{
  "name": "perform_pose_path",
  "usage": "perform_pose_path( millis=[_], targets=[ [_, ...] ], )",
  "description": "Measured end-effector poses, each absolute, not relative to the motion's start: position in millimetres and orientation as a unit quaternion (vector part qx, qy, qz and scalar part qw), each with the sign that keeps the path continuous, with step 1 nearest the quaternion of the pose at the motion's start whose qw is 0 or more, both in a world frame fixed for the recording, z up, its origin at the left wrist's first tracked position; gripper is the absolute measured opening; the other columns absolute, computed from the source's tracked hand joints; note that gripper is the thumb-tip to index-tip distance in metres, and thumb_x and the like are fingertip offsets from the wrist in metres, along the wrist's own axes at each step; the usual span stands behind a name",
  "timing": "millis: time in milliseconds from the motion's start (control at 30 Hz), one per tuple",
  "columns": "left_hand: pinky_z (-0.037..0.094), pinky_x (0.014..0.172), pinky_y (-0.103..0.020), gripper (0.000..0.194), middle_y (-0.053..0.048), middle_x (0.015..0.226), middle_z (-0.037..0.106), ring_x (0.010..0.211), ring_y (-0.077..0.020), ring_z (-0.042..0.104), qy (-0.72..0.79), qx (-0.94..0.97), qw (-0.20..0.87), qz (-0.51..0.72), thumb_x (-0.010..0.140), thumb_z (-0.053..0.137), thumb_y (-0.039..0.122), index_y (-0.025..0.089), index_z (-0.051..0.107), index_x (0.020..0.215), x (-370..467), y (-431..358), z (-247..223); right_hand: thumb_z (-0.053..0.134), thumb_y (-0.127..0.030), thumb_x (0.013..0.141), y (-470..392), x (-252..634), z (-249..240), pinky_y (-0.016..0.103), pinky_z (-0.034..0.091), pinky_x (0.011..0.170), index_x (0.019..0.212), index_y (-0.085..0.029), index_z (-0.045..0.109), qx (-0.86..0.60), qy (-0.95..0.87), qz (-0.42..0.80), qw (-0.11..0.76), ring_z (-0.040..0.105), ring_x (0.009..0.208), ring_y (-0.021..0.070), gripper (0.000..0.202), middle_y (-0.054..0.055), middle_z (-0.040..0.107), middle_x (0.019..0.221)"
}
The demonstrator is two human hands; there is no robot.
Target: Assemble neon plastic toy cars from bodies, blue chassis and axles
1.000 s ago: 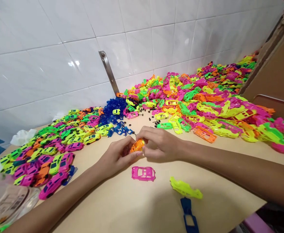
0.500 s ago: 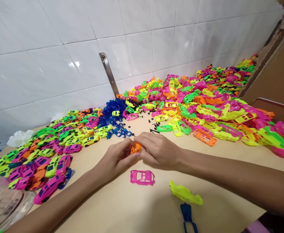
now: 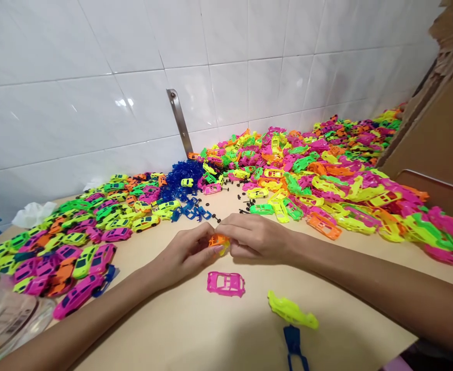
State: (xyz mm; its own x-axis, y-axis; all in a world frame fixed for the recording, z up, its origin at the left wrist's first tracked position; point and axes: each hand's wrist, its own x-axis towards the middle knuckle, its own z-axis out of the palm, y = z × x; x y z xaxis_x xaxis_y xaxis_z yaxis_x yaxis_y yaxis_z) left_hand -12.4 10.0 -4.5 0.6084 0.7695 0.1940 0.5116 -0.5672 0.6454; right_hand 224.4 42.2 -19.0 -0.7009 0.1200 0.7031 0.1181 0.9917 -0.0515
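Observation:
Over the table's middle, my left hand point(image 3: 183, 252) and my right hand point(image 3: 255, 237) meet with curled fingers around an orange toy car body point(image 3: 219, 240). Most of it is covered by the fingers, and a bit of yellow shows at its lower edge. Just beyond the fingertips lies a small black wheel axle point(image 3: 216, 218). Flat on the table below my hands is a pink car body point(image 3: 215, 284). Closer to me, on the right, are a yellow car body point(image 3: 291, 310) and a blue plastic part point(image 3: 292, 340).
Toy cars with dark windows point(image 3: 118, 234) crowd the left. Blue parts point(image 3: 182, 178) are heaped at the back beside a metal bracket point(image 3: 180, 121). Loose car bodies point(image 3: 322, 175) pile up on the right, near a cardboard box point(image 3: 435, 123). A tiled wall point(image 3: 133, 118) stands behind.
Both hands stay together on the orange car body, which has turned slightly; some yellow now shows below it. The view has shifted a little. Things on the table lie as before.

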Motion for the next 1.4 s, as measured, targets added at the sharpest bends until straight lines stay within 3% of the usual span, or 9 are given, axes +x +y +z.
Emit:
perform_pose_path(
  millis=[167,400,533,733,1100,1300,1400],
  targets=[
    [0.035,0.058,-0.023,0.024,0.001,0.079,0.06,0.064,-0.0107,0.046,0.371,0.833,0.329,0.246,0.099,0.055,0.041,0.017,0.056,0.096,-13,11,-5,0.051,-0.011,0.095,45,222,-23,0.033,0.055,0.088,0.127,-0.014,0.055,-0.059,-0.907,0.077,0.409,0.063,0.102,0.0191,0.032,0.013,0.068,0.11],
    [0.038,0.062,-0.024,0.026,-0.002,0.088,0.063,0.072,-0.0121,0.051,0.367,0.809,0.369,0.273,0.097,0.058,0.043,0.017,0.056,0.098,-14,11,-7,0.056,-0.011,0.091,38,220,-21,0.032,0.054,0.083,0.122,-0.016,0.062,-0.11,-0.881,0.17,0.428,0.065,0.093,0.0181,0.032,0.01,0.069,0.107],
    [0.033,0.058,-0.023,0.03,0.002,0.076,0.057,0.064,-0.0104,0.044,0.385,0.826,0.291,0.29,0.093,0.064,0.046,0.017,0.056,0.09,-15,12,-9,0.06,-0.01,0.083,31,218,-14,0.03,0.052,0.08,0.115,-0.019,0.069,-0.179,-0.834,0.277,0.442,0.065,0.087,0.0158,0.034,0.005,0.07,0.101],
    [0.033,0.058,-0.023,0.032,0.003,0.072,0.055,0.062,-0.0109,0.045,0.401,0.851,0.21,0.266,0.091,0.066,0.048,0.018,0.058,0.09,-15,8,-10,0.061,-0.02,0.089,30,220,-5,0.028,0.051,0.078,0.102,-0.015,0.074,-0.212,-0.785,0.409,0.414,0.065,0.088,0.0152,0.019,0.006,0.069,0.099],
    [0.033,0.061,-0.024,0.029,0.003,0.077,0.054,0.065,-0.011,0.047,0.362,0.89,0.109,0.255,0.093,0.065,0.046,0.019,0.055,0.09,-14,7,-11,0.065,-0.018,0.085,33,224,-10,0.031,0.052,0.083,0.105,-0.016,0.073,-0.185,-0.78,0.472,0.367,0.064,0.096,0.019,0.022,0.008,0.064,0.108],
    [0.031,0.061,-0.025,0.028,0.003,0.074,0.052,0.065,-0.0113,0.047,0.357,0.892,0.076,0.267,0.095,0.064,0.043,0.019,0.052,0.086,-13,8,-12,0.065,-0.022,0.088,35,221,-16,0.029,0.052,0.08,0.109,-0.017,0.073,-0.177,-0.766,0.485,0.384,0.064,0.095,0.0178,0.023,0.009,0.062,0.109],
    [0.031,0.061,-0.025,0.027,0.004,0.074,0.051,0.065,-0.0115,0.047,0.357,0.892,0.076,0.265,0.095,0.065,0.043,0.019,0.053,0.087,-13,8,-13,0.065,-0.017,0.085,32,219,-17,0.029,0.052,0.078,0.108,-0.017,0.073,-0.192,-0.776,0.454,0.393,0.064,0.092,0.0171,0.025,0.008,0.063,0.108]
  ],
)
